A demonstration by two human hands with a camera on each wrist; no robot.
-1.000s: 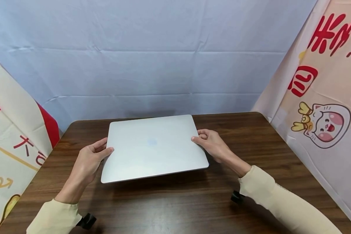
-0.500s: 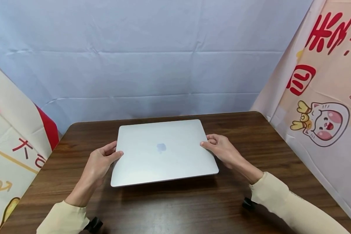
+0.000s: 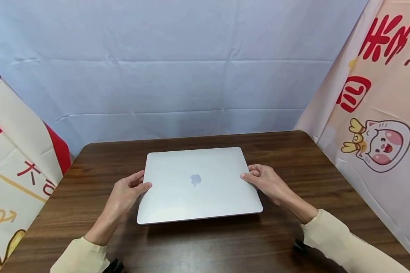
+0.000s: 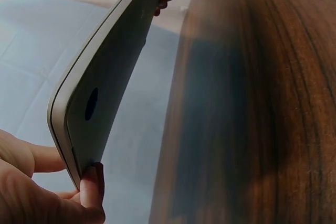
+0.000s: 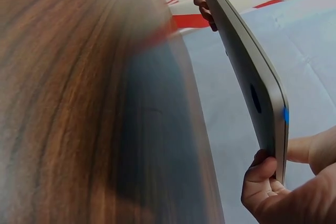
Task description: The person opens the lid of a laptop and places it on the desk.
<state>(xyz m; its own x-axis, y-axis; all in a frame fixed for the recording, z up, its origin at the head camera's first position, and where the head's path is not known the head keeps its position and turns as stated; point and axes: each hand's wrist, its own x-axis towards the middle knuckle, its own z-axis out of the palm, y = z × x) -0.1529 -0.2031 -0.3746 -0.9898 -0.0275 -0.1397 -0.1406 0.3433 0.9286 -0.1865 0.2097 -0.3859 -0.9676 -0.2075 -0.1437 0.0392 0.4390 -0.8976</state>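
A closed silver laptop (image 3: 198,199) with a logo on its lid is held up off the table between both hands. My left hand (image 3: 124,193) grips its left edge, thumb on the lid and fingers underneath. At the opposite edge my right hand (image 3: 270,184) holds it the same way. Both wrist views show a gap between the laptop's underside (image 4: 113,77) and the table, with dark round feet on that underside. A small blue spot (image 5: 286,115) marks the edge near the right hand.
The dark wood-grain table (image 3: 205,246) has the laptop's shadow on it. A pale cloth backdrop (image 3: 177,76) hangs behind its far edge. Printed cloths (image 3: 379,113) with red characters and cartoon figures hang at both sides.
In the head view, both hands have carried the laptop right and nearer to me, with their grip on it kept. The lid's logo shows more clearly now.
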